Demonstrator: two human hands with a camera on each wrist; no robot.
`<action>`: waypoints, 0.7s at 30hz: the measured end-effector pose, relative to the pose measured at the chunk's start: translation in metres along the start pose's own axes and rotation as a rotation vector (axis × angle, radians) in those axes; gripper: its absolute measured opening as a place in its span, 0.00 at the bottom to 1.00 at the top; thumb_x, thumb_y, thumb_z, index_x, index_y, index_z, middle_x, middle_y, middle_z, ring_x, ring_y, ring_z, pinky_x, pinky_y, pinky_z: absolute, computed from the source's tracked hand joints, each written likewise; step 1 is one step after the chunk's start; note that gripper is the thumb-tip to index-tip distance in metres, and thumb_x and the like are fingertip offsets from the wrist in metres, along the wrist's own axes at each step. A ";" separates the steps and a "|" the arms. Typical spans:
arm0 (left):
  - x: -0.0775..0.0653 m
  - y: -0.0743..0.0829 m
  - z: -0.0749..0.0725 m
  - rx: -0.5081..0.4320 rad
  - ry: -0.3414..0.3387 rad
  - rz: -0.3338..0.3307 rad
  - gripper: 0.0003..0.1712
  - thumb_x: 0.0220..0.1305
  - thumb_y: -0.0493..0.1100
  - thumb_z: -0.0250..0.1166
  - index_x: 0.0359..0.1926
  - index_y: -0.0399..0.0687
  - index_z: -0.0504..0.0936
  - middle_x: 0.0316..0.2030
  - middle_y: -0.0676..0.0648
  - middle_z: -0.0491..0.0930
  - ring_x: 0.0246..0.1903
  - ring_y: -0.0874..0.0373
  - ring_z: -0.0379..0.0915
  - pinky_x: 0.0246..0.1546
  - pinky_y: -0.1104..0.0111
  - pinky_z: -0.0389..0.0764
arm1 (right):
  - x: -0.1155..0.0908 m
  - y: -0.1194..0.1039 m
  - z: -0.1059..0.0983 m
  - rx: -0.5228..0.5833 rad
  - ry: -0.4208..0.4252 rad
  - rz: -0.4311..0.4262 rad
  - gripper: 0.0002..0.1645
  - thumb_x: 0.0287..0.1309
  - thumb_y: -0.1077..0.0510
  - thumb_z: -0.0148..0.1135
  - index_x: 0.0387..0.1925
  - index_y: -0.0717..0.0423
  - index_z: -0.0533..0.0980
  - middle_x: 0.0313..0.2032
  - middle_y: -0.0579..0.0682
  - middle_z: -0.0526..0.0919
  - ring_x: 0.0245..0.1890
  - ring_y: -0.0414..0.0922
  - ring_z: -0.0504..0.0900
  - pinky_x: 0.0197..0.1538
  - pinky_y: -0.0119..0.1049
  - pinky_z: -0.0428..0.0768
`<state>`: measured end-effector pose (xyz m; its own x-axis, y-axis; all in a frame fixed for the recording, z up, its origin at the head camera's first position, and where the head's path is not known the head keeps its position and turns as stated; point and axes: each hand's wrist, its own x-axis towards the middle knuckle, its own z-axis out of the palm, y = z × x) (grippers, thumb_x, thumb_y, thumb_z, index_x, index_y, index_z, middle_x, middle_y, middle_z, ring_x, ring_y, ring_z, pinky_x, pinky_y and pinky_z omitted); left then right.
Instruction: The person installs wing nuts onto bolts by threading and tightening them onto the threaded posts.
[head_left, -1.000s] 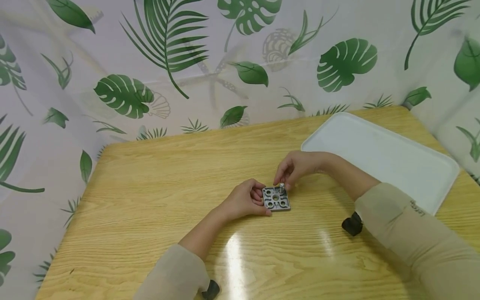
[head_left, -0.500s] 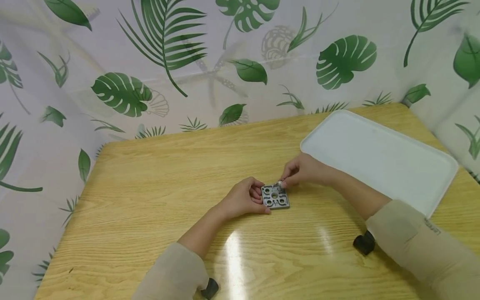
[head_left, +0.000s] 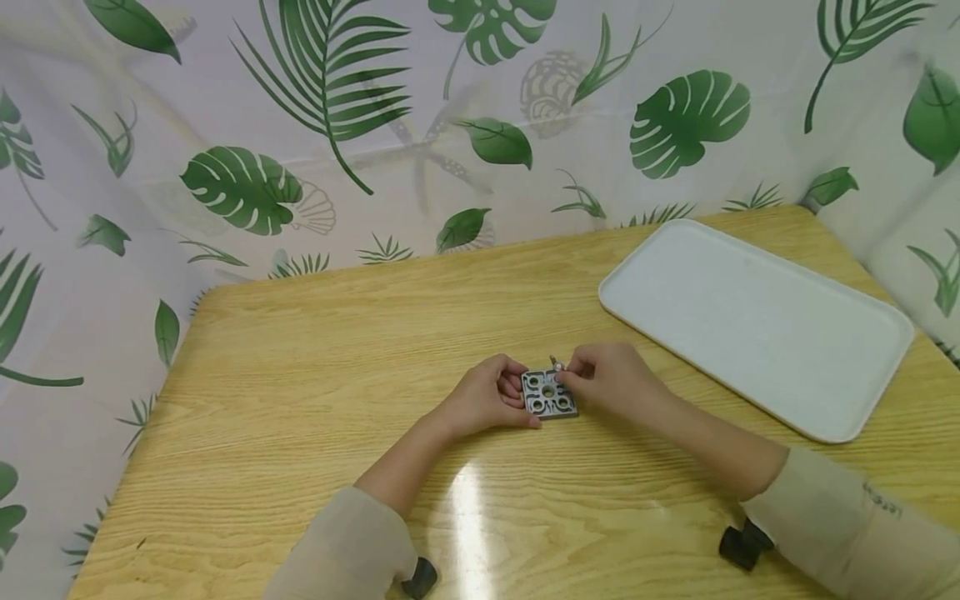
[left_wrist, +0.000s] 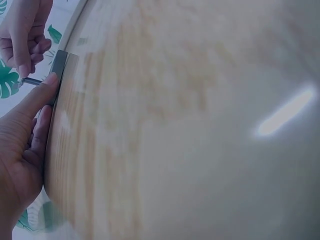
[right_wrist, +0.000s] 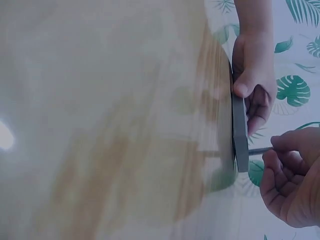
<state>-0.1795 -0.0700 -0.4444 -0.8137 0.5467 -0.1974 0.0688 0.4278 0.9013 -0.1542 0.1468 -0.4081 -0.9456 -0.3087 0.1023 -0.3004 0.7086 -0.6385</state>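
Observation:
A square grey metal plate with several round holes lies on the wooden table. My left hand grips it by its left side, thumb at the near edge and fingers at the far one. At the plate's far right corner my right hand pinches the top of a small metal bolt between thumb and fingertips. In the right wrist view the bolt's threaded shank stands out from the plate's upper face. The left wrist view shows the bolt reaching from the right fingertips to the plate.
A white rectangular tray lies at the right of the table, beyond my right forearm. Behind the table hangs a leaf-patterned cloth. Dark straps sit under both sleeves.
My right hand has swung round from the plate's far side to its right side, its forearm moving nearer to me. The bolt stays at the same corner. My left hand keeps its grip.

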 end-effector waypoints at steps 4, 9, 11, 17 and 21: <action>-0.001 0.001 0.001 -0.007 0.002 -0.003 0.39 0.41 0.40 0.79 0.55 0.39 0.71 0.39 0.46 0.74 0.36 0.59 0.74 0.38 0.74 0.80 | -0.003 -0.002 0.002 0.004 -0.011 0.036 0.11 0.53 0.57 0.67 0.19 0.53 0.78 0.20 0.44 0.80 0.19 0.38 0.69 0.22 0.29 0.68; 0.001 0.000 0.001 -0.018 0.009 -0.002 0.40 0.40 0.39 0.79 0.55 0.39 0.71 0.40 0.46 0.74 0.36 0.59 0.74 0.38 0.74 0.80 | 0.005 0.004 -0.013 0.106 -0.243 0.145 0.07 0.49 0.58 0.70 0.26 0.58 0.82 0.22 0.46 0.82 0.22 0.38 0.75 0.26 0.30 0.74; 0.001 -0.001 0.001 -0.020 0.013 0.001 0.40 0.39 0.39 0.80 0.55 0.39 0.71 0.40 0.47 0.74 0.36 0.59 0.74 0.39 0.73 0.81 | 0.014 0.011 -0.023 0.188 -0.376 0.188 0.11 0.47 0.60 0.71 0.33 0.63 0.81 0.26 0.49 0.83 0.26 0.39 0.78 0.31 0.31 0.78; 0.002 -0.003 0.001 -0.017 0.013 -0.002 0.40 0.38 0.39 0.80 0.55 0.40 0.71 0.40 0.47 0.74 0.36 0.59 0.74 0.39 0.73 0.81 | 0.050 0.034 -0.041 0.370 -0.637 0.129 0.31 0.47 0.65 0.70 0.55 0.69 0.72 0.41 0.57 0.82 0.39 0.44 0.81 0.43 0.33 0.81; 0.002 -0.004 0.001 -0.005 0.012 0.003 0.40 0.39 0.40 0.80 0.54 0.41 0.71 0.39 0.47 0.75 0.36 0.60 0.74 0.39 0.74 0.81 | 0.067 0.034 -0.041 0.351 -0.759 0.042 0.33 0.47 0.65 0.71 0.58 0.66 0.72 0.39 0.55 0.82 0.38 0.44 0.81 0.42 0.33 0.81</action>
<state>-0.1812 -0.0698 -0.4483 -0.8203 0.5395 -0.1897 0.0686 0.4221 0.9039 -0.2326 0.1762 -0.3919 -0.5767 -0.7188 -0.3884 -0.0920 0.5295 -0.8433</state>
